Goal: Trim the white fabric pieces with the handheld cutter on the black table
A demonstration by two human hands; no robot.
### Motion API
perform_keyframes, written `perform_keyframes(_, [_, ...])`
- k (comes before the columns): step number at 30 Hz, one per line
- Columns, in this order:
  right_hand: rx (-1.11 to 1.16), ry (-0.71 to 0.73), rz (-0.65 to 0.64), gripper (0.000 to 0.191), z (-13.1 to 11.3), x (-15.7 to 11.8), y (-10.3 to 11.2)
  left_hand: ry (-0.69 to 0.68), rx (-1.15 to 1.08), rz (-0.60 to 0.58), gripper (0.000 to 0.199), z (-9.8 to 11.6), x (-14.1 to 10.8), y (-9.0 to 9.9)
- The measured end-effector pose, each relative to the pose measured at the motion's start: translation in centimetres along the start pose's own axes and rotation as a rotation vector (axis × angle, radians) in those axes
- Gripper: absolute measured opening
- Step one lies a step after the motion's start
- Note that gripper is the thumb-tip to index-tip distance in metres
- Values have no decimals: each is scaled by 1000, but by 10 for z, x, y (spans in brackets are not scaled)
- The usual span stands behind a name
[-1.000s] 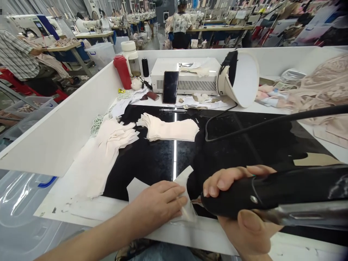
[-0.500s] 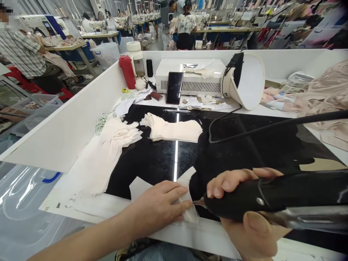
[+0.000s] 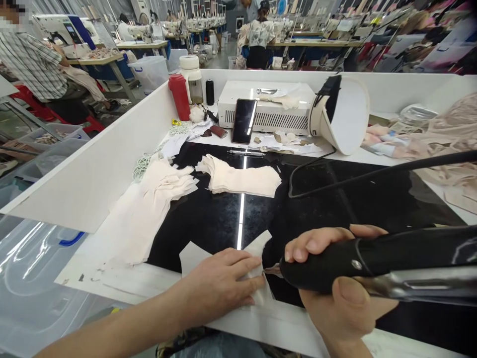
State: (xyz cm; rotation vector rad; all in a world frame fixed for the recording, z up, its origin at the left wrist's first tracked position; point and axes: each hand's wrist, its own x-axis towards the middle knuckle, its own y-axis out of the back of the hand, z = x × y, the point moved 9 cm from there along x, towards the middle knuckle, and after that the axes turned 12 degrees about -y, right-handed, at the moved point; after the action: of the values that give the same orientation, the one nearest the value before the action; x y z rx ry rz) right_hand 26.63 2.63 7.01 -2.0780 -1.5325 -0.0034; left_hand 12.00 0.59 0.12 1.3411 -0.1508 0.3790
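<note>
In the head view, my left hand [image 3: 227,278] lies flat with fingers stretched out, pressing a pale fabric piece [image 3: 261,242] onto the black board [image 3: 208,223] near the front edge. My right hand [image 3: 335,313] is wrapped around a thick black hand tool [image 3: 406,251] with a silver metal lever along its side. The tool's thin tip [image 3: 273,270] touches or almost touches the fabric's right edge, just beside my left fingertips. Another pale layer [image 3: 194,256] shows to the left, partly hidden under my hand.
Cream fabric stacks lie at the left [image 3: 149,209] and middle [image 3: 244,180]. A black cable [image 3: 372,176] crosses the right side. Behind are a phone [image 3: 244,121], a vented white box [image 3: 268,104], a lamp-like white cone [image 3: 352,114] and a red bottle [image 3: 179,98]. People sit farther off.
The tool's tip has moved slightly up along the fabric's edge, away from me. My left hand still presses the fabric. The whole view has shifted a little.
</note>
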Motion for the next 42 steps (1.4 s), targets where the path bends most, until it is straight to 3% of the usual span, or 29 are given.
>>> perform_keyframes(11, [3, -29, -35, 42, 3, 0, 2, 54, 72, 26, 40, 12, 2, 8])
perform_keyframes(14, [1, -25, -58, 42, 3, -1, 2, 53, 76, 80, 32, 4, 6, 17])
perform_keyframes(16, [5, -26, -58, 42, 4, -1, 3, -20, 72, 97, 30, -5, 12, 21])
perform_keyframes(21, [-3, -19, -43, 43, 5, -1, 3, -217, -65, -31, 29, -27, 22, 9])
perform_keyframes(24, [-3, -30, -41, 43, 6, -2, 1, -215, -130, -93, 28, -39, 19, 3])
perform_keyframes(27, [-15, -33, -43, 44, 6, -2, 0, -206, -128, -80, 30, -44, 14, 6])
perform_keyframes(42, [-27, -43, -57, 44, 5, -5, 0, -208, -119, -189, 31, -41, 8, 9])
